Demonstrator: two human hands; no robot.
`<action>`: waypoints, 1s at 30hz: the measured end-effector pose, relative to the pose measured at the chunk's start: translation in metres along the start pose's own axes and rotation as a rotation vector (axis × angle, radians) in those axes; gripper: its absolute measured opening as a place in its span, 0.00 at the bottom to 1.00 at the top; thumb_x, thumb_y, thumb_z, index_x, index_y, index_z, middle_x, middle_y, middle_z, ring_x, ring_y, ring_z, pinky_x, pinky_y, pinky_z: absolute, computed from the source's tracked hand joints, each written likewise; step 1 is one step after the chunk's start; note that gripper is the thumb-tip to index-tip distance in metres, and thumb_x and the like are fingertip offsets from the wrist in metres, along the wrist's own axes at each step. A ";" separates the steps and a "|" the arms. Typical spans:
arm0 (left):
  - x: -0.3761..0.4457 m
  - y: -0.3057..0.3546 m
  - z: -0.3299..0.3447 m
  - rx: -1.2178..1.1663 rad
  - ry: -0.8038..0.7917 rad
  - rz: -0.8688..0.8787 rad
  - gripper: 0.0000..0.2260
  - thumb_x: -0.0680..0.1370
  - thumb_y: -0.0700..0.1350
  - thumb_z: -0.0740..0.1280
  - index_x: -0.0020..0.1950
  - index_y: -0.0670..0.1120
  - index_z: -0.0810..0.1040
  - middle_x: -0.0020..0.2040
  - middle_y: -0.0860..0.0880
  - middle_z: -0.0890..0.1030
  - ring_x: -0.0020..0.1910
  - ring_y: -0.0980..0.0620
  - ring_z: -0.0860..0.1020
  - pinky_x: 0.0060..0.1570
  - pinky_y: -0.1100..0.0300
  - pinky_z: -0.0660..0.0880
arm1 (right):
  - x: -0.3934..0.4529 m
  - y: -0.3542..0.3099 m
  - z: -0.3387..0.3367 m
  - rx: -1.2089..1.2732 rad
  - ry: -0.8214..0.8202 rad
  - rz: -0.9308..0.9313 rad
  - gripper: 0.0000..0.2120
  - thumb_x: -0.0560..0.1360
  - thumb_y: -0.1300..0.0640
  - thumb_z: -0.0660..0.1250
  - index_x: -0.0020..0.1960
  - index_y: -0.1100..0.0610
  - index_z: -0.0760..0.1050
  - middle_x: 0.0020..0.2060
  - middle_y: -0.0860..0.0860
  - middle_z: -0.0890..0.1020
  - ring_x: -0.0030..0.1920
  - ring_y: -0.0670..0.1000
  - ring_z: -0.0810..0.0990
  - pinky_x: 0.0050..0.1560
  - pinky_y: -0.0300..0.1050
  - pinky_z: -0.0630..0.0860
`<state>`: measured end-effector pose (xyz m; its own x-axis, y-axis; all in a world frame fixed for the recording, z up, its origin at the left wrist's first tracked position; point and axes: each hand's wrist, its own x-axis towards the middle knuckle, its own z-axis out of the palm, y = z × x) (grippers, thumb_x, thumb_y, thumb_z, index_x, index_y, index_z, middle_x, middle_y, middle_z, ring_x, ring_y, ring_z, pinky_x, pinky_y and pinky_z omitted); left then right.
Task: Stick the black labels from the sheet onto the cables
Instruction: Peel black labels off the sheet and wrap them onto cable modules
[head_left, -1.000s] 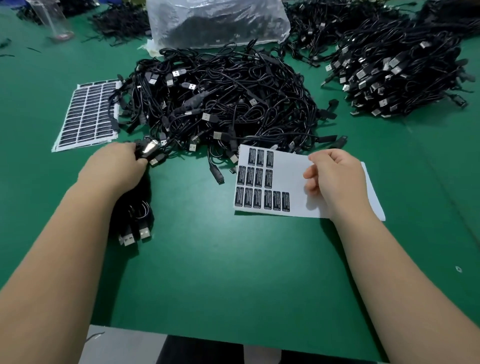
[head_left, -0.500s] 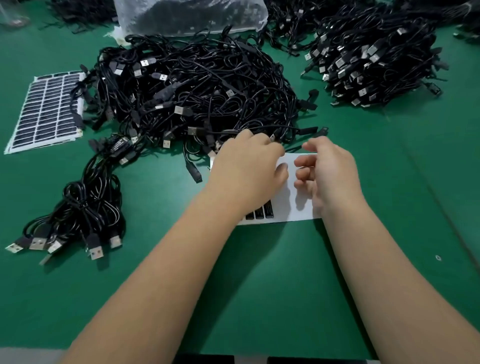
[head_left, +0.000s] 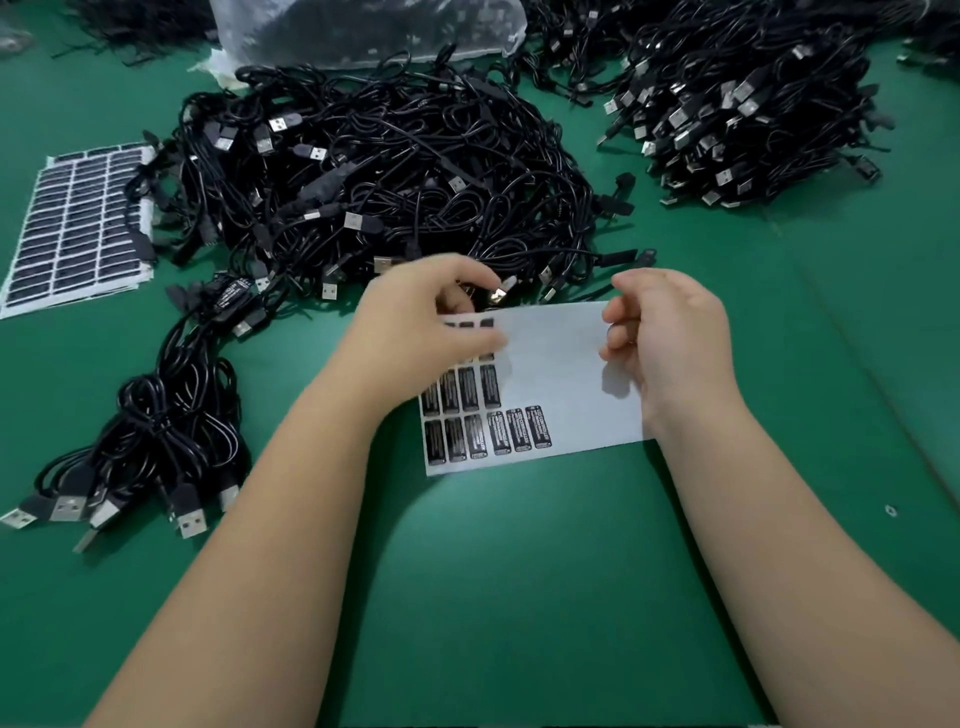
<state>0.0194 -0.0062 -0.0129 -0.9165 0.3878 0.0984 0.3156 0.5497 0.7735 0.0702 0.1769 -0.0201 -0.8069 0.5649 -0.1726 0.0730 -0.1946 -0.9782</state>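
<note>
A white label sheet (head_left: 561, 374) lies on the green table (head_left: 519, 597) at the centre, its far edge lifted a little off the surface. The right hand (head_left: 670, 343) pinches the sheet's right edge, fingers curled round the paper. The left hand (head_left: 431, 322) rests over the sheet's upper left corner, fingers bent down onto the top row of black labels (head_left: 488, 415); whether it already pinches one I cannot tell, as the fingertips are blurred. The remaining labels sit in rows on the left part of the sheet, toward 7 o'clock from the right hand. Just beyond the sheet, at 12 o'clock, a big heap of black cables (head_left: 395, 176) spreads across the table, its nearest plugs just beside the left hand's fingers. At 9 o'clock from the sheet a small bundle of cables (head_left: 171, 421) lies apart, plugs pointing toward the near edge. A full label sheet (head_left: 78, 228) lies at 10 o'clock, touching the heap's left side. A second cable heap (head_left: 748, 104) sits at 1 o'clock, and a clear plastic bag (head_left: 363, 26) at 12 o'clock, behind the big heap.
</note>
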 end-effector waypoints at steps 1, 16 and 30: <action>0.001 0.000 -0.002 -0.182 0.035 -0.057 0.15 0.68 0.48 0.78 0.52 0.60 0.80 0.41 0.52 0.82 0.38 0.58 0.80 0.41 0.65 0.76 | 0.000 0.000 0.000 -0.011 0.010 -0.004 0.07 0.76 0.62 0.62 0.40 0.55 0.74 0.25 0.46 0.75 0.22 0.45 0.69 0.26 0.39 0.70; 0.005 -0.002 -0.002 -1.051 -0.408 -0.367 0.15 0.71 0.36 0.64 0.57 0.36 0.77 0.53 0.38 0.83 0.50 0.40 0.83 0.41 0.53 0.81 | -0.014 0.007 0.005 -0.553 -0.208 -0.469 0.09 0.72 0.58 0.69 0.44 0.43 0.80 0.42 0.39 0.79 0.42 0.40 0.77 0.47 0.36 0.74; 0.007 -0.001 0.002 -1.209 -0.410 -0.440 0.17 0.74 0.45 0.62 0.61 0.40 0.77 0.57 0.39 0.82 0.54 0.39 0.82 0.44 0.48 0.81 | -0.010 0.009 0.004 -0.628 -0.239 -0.429 0.08 0.75 0.57 0.69 0.52 0.52 0.83 0.46 0.40 0.79 0.42 0.37 0.76 0.52 0.38 0.73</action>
<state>0.0129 -0.0031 -0.0143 -0.6788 0.6575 -0.3271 -0.5904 -0.2237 0.7755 0.0766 0.1660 -0.0262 -0.9381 0.2868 0.1940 -0.0134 0.5296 -0.8481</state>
